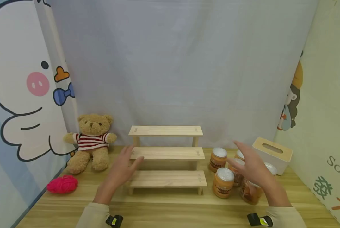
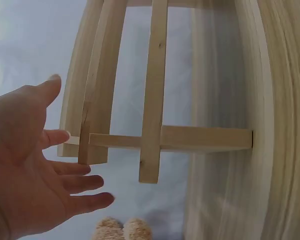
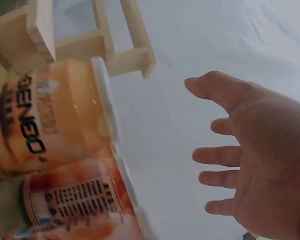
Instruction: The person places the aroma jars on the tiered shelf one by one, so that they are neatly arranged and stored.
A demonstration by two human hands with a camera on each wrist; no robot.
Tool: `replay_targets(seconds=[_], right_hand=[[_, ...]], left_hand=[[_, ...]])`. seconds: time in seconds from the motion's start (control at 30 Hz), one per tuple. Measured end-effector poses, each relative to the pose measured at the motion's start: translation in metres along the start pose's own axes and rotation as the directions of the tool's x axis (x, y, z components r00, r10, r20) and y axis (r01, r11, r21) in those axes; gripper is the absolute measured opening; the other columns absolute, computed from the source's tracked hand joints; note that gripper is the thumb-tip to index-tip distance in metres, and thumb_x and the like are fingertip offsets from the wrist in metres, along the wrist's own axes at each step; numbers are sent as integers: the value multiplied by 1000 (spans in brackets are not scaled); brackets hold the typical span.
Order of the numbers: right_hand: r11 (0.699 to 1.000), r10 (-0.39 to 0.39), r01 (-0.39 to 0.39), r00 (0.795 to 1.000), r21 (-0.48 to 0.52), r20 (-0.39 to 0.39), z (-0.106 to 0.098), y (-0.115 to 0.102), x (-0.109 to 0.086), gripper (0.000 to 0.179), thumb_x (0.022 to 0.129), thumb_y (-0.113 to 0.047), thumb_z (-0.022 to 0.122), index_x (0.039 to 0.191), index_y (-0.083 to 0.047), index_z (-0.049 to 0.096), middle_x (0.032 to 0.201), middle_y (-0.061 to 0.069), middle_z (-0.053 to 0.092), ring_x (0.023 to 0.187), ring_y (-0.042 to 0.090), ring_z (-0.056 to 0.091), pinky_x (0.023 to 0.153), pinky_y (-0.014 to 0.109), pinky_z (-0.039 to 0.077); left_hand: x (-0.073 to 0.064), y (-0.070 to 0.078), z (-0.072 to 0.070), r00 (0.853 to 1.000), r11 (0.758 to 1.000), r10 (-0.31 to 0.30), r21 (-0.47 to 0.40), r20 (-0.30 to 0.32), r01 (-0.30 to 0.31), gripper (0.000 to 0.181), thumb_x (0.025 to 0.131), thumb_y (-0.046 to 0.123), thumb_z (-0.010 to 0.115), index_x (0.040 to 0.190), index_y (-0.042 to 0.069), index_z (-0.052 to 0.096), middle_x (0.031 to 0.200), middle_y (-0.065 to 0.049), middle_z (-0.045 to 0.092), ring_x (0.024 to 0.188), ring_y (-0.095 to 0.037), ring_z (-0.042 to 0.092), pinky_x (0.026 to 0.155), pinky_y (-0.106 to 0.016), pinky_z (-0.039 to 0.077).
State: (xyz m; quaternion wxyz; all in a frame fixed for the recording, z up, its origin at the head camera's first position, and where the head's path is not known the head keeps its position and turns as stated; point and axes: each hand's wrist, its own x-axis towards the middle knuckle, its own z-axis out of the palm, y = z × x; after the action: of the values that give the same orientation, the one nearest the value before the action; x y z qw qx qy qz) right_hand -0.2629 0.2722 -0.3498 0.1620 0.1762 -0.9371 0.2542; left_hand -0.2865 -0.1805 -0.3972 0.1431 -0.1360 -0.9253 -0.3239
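A three-step wooden rack (image 1: 167, 179) stands in the middle of the table, its shelves bare. My left hand (image 1: 120, 171) hovers at the rack's left end, fingers spread and holding nothing; in the left wrist view the palm (image 2: 25, 165) shows beside the shelf ends. Over a group of several orange jars (image 1: 223, 183) with pale lids, right of the rack, is my right hand (image 1: 253, 166). Its fingers are extended and grip nothing. The right wrist view shows that hand (image 3: 270, 160) apart from a printed jar (image 3: 65, 115). Some jars are partly hidden behind the hand.
A teddy bear (image 1: 92, 142) in a striped shirt sits at the back left, with a ball of pink yarn (image 1: 62, 184) in front of it. At the back right stands a white tissue box (image 1: 272, 155) with a wooden lid. A pale curtain (image 1: 181, 63) hangs behind.
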Motion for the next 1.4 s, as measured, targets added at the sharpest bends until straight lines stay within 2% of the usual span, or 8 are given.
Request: replay_targets(seconds=[0.2, 0.43, 0.57, 0.73, 0.9, 1.0, 1.23, 1.4], right_hand=[[1000, 31, -31, 999, -2, 14, -19, 18, -6, 68, 96, -29, 71, 144, 8, 42, 140, 33, 45, 125, 53, 45, 94, 66, 41], [996, 73, -73, 997, -60, 7, -45, 59, -23, 57, 91, -13, 73, 130, 19, 47, 128, 40, 49, 118, 57, 46, 91, 67, 40], [988, 151, -147, 985, -48, 85, -57, 79, -34, 56, 95, -15, 69, 130, 22, 45, 125, 43, 48, 110, 56, 52, 85, 63, 45], [980, 196, -196, 965, -17, 176, -63, 97, -46, 63, 95, -21, 70, 131, 23, 44, 128, 44, 47, 114, 61, 46, 85, 64, 45], [979, 190, -203, 954, 31, 233, -64, 111, -51, 62, 91, -20, 74, 129, 21, 46, 124, 39, 53, 110, 59, 50, 82, 60, 49], [974, 185, -214, 944, 81, 272, -63, 118, -54, 61, 90, -16, 75, 129, 21, 45, 123, 38, 53, 110, 57, 52, 84, 59, 49], [887, 293, -399, 876, 233, 384, -60, 124, -53, 71, 95, -15, 68, 139, 21, 25, 132, 48, 37, 113, 58, 53, 73, 53, 55], [880, 314, -410, 881, 239, 354, -53, 129, -51, 74, 98, -16, 65, 139, 24, 18, 128, 49, 38, 111, 59, 54, 72, 54, 55]], left_hand=[[3, -11, 3, 999, 978, -53, -201, 4, 52, 67, 105, 44, 51, 155, 5, 32, 156, -24, 32, 141, -45, 32, 109, -62, 29], [4, -17, 7, 993, 943, -107, -312, 43, 115, 61, 105, 40, 53, 154, 7, 36, 156, -21, 34, 137, -41, 41, 106, -56, 37], [3, -19, 9, 982, 885, -168, -427, 83, 187, 57, 104, 43, 54, 153, 16, 40, 145, -23, 47, 111, -36, 59, 82, -44, 51], [3, -23, 10, 969, 817, -222, -522, 111, 247, 54, 104, 44, 53, 152, 22, 42, 133, -20, 56, 89, -33, 56, 64, -36, 46], [3, -27, 11, 970, 794, -218, -558, 110, 242, 55, 104, 44, 54, 152, 21, 43, 151, -15, 43, 124, -36, 53, 89, -45, 51], [2, -30, 12, 969, 767, -214, -593, 121, 243, 52, 106, 42, 51, 152, 20, 42, 156, -16, 36, 137, -37, 42, 105, -50, 41], [2, -37, 15, 970, 694, -181, -679, 161, 242, 60, 106, 43, 49, 158, 22, 29, 163, -12, 21, 145, -38, 29, 114, -56, 25], [3, -42, 18, 973, 648, -152, -726, 175, 232, 61, 107, 43, 47, 160, 22, 25, 165, -11, 12, 148, -40, 20, 115, -58, 18]])
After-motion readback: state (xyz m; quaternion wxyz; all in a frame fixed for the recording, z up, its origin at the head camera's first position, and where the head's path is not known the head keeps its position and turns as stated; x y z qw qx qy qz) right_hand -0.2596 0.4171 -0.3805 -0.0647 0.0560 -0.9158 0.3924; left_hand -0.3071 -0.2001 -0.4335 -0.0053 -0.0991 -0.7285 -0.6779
